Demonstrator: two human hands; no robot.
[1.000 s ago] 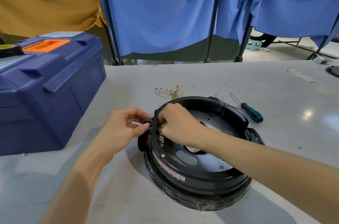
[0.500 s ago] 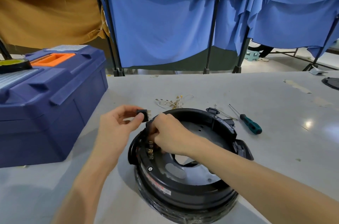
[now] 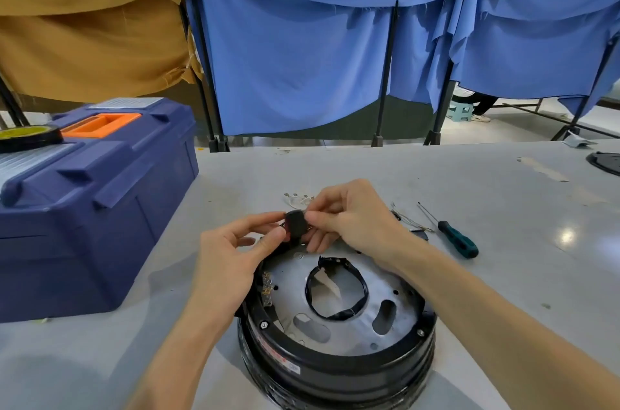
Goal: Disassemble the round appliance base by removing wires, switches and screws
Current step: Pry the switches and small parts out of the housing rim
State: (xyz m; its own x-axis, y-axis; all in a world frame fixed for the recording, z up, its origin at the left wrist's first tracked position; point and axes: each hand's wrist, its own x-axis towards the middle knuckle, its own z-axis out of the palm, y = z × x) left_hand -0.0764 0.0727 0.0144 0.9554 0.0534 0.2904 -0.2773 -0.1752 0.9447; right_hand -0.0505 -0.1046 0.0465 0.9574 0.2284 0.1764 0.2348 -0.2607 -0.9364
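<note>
The round black appliance base (image 3: pixel 335 372) lies on the grey table (image 3: pixel 503 292), its silver inner plate (image 3: pixel 375 319) and central opening facing up. Above its far rim, a small black switch (image 3: pixel 296 224) is held between both hands. My left hand (image 3: pixel 235 252) pinches it from the left with thumb and forefinger. My right hand (image 3: pixel 349 218) pinches its right side with its fingertips. A row of brass terminals (image 3: pixel 267 288) shows on the base's inner left wall.
A dark blue toolbox (image 3: pixel 84 208) with an orange handle stands at the left, a tape roll (image 3: pixel 27 136) on its lid. A green-handled screwdriver (image 3: pixel 456 241) and loose wires (image 3: pixel 300 198) lie beyond the base. Blue curtains hang behind the table.
The switch has come away from the base's rim in my left hand. My right hand left the rim and now pinches the switch too, above the far edge.
</note>
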